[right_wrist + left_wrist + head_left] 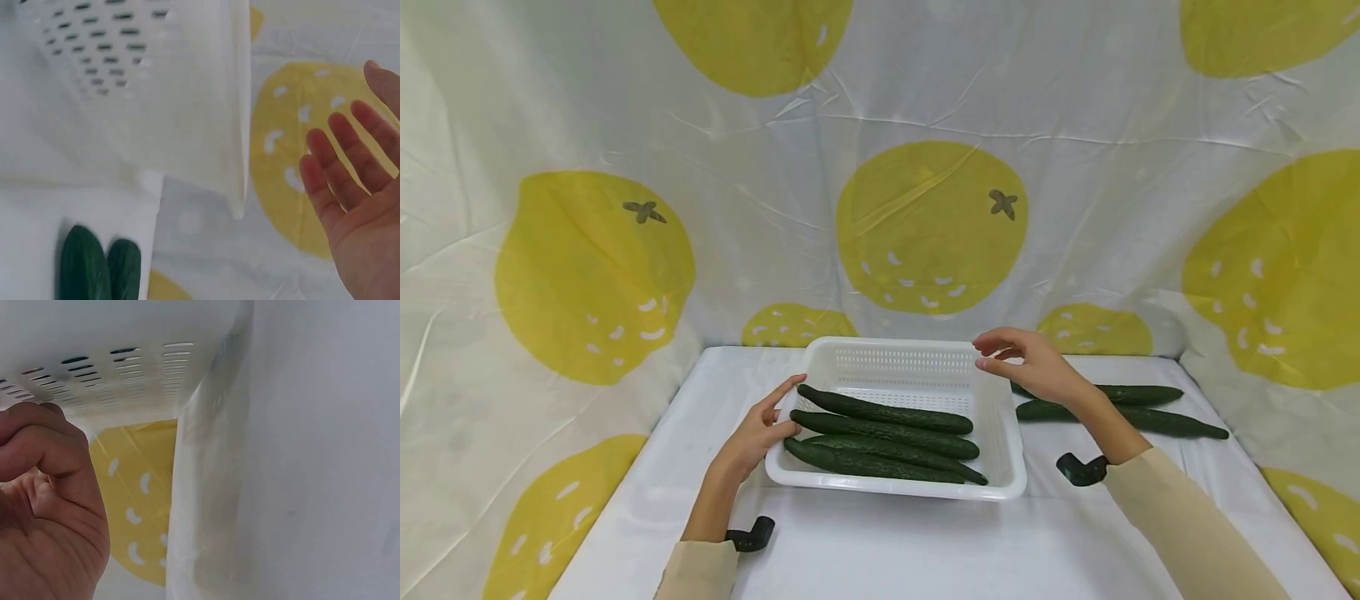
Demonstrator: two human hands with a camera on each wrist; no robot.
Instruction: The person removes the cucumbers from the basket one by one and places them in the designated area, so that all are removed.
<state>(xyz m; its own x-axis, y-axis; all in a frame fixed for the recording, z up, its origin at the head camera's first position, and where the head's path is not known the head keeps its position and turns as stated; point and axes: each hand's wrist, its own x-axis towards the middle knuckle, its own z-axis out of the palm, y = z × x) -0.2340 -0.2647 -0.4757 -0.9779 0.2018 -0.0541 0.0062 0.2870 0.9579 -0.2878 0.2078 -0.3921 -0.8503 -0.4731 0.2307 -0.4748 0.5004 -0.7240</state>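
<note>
A white slotted plastic basket (pixel 895 488) stands in the middle, its slotted wall overhead in the left wrist view. Several dark green cucumbers (pixel 883 432) lie side by side in its front part. My left hand (pixel 752 437) grips the basket's left rim, thumb over the edge and other fingers curled at the outer wall. Above the back right corner hovers my right hand (pixel 1026 367), holding nothing; its fingers (pixel 350 156) are spread and slightly bent in the right wrist view. Two more cucumbers (pixel 1157 419) lie on the table right of the basket, partly behind the right hand and forearm.
White cloth covers the table (pixel 925 550). Behind and at both sides hangs a white curtain (pixel 1075 192) printed with large yellow fruit. A black angled piece sits at each wrist, one at the left (pixel 752 534) and one at the right (pixel 1081 470).
</note>
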